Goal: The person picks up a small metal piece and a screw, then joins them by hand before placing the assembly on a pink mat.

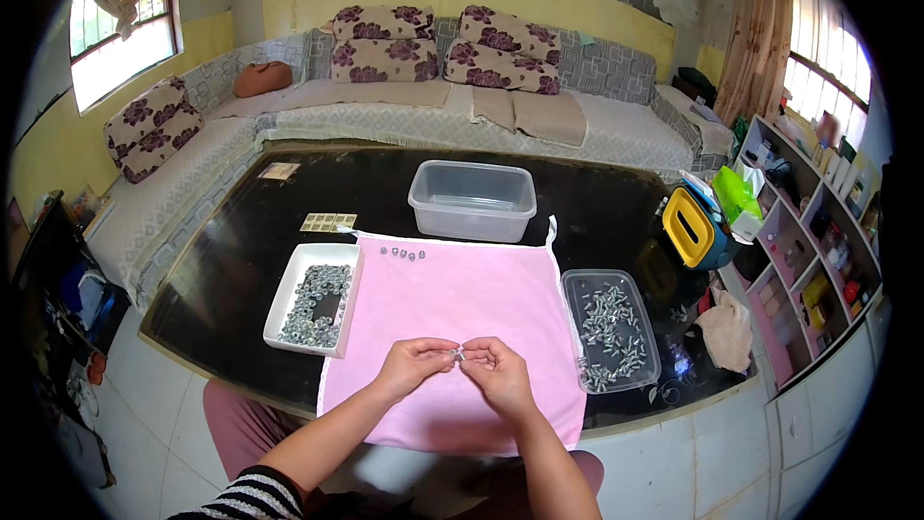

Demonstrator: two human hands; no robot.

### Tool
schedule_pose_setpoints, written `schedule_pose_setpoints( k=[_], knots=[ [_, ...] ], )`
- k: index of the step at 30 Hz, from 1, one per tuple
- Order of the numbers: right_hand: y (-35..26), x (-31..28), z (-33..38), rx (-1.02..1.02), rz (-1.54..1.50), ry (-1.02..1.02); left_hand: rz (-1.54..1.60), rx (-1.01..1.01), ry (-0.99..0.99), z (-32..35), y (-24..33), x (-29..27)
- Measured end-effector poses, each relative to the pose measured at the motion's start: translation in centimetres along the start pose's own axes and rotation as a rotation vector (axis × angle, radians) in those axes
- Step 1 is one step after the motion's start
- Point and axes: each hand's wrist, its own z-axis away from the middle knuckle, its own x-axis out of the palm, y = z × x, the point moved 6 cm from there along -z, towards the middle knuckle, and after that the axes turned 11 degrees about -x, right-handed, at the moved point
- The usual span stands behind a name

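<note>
Over the pink cloth (438, 303) my hands meet, fingertips almost touching. My left hand (416, 368) pinches a small silver nut (452, 354). Against it, my right hand (502, 380) pinches a small silver bolt, mostly covered by the fingers; whether the two are threaded together I cannot tell. Several small metal pieces (402, 252) stand in a row near the cloth's far left edge. Left of my hands, a white tray (272, 300) holds many silver nuts (313, 313). To the right, a see-through tray (654, 351) holds many short silver bolts (611, 327).
A see-through plastic box (472, 221) stands beyond the cloth on the black table (371, 178). A gold-patterned strip (327, 222) lies at the far left. On the right are a yellow-and-blue tissue box (695, 228) and a beige rag (726, 329). A sofa (385, 120) lines the back.
</note>
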Motion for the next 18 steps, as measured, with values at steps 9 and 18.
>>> schedule_pose_setpoints(
  k=[9,18],
  knots=[
    [-1.3,0.2,0.4,0.008,0.073,0.034,-0.133,0.061,0.035,0.1,-0.1,0.2],
    [-0.3,0.5,0.5,-0.010,0.119,-0.025,-0.291,0.144,0.077,0.4,0.7,0.5]
  ],
)
